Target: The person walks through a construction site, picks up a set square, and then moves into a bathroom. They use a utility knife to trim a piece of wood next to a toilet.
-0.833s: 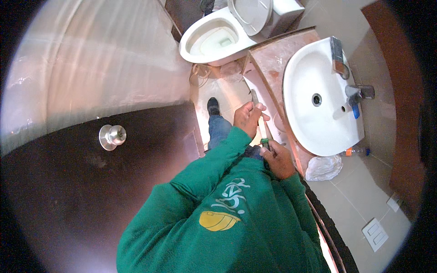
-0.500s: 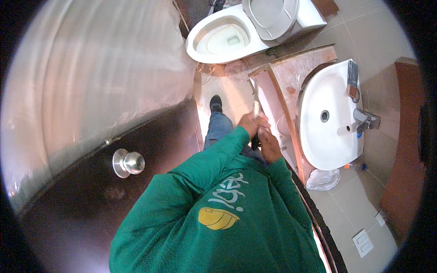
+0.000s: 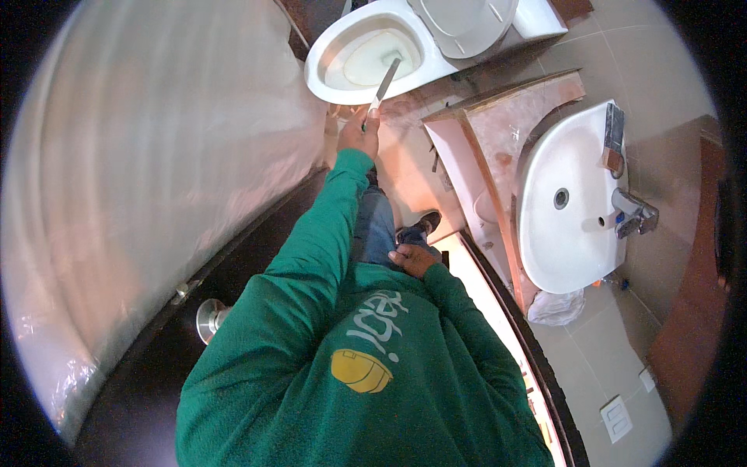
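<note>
Fingers (image 3: 372, 123) of the left hand (image 3: 359, 140) close around a long flat-bladed tool (image 3: 387, 80), its tip appearing over the toilet (image 3: 313, 74), while the right hand (image 3: 415, 259) curls before the jeans (image 3: 375, 226), whether gripping anything impossible to tell. The tool is taken up but not set down, with no contact at its tip discernible; the washbasin (image 3: 537, 233) and counter (image 3: 492, 121) stand apart to the right.
</note>
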The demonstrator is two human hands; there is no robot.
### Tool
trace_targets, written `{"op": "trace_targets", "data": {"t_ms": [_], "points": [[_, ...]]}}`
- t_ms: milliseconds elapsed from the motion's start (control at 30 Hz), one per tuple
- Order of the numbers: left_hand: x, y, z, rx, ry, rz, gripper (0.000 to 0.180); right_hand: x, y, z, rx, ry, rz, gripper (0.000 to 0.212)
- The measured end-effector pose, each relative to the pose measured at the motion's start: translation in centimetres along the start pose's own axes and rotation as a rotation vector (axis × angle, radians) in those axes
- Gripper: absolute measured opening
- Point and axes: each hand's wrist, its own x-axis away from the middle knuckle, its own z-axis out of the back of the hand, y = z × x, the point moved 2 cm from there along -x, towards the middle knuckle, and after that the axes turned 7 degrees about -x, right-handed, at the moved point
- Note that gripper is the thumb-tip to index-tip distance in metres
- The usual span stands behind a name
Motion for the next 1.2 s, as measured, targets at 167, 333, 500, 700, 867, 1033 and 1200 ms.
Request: {"op": "trace_targets", "data": {"t_ms": [167,333,500,700,867,1033,1200], "points": [[-3.3,2.7,1.1,-0.212,-0.163,-0.125,0.038,2.3,-5.1,0.4,-0.054,0.049,-0.063,0.050],[-4.9,5.4,2.9,0.131,-0.082,-0.209,0.038,4.6,-6.0,-0.3,-0.026,0.133,0.043,0.047],[-3.6,6.7,2.9,0.308,-0.088,0.062,0.040,5.4,-4.8,-0.1,0.016,0.162,0.098,0.043],[1.5,3.7,1.1,0.253,-0.010,0.052,0.037,8.5,-6.1,4.5,0.149,0.252,0.147,0.035],[6.8,2.4,0.2,0.143,-0.007,0.055,0.036,19.5,-22.1,11.2,-0.516,0.385,0.389,0.030],[10.1,3.4,-0.9,0.155,-0.006,0.136,0.025,27.5,-30.7,12.6,-0.965,0.094,0.626,0.047],[10.1,2.8,-1.6,0.102,-0.070,0.174,0.037,28.5,-32.1,11.1,-0.855,-0.046,0.603,0.051]]}}
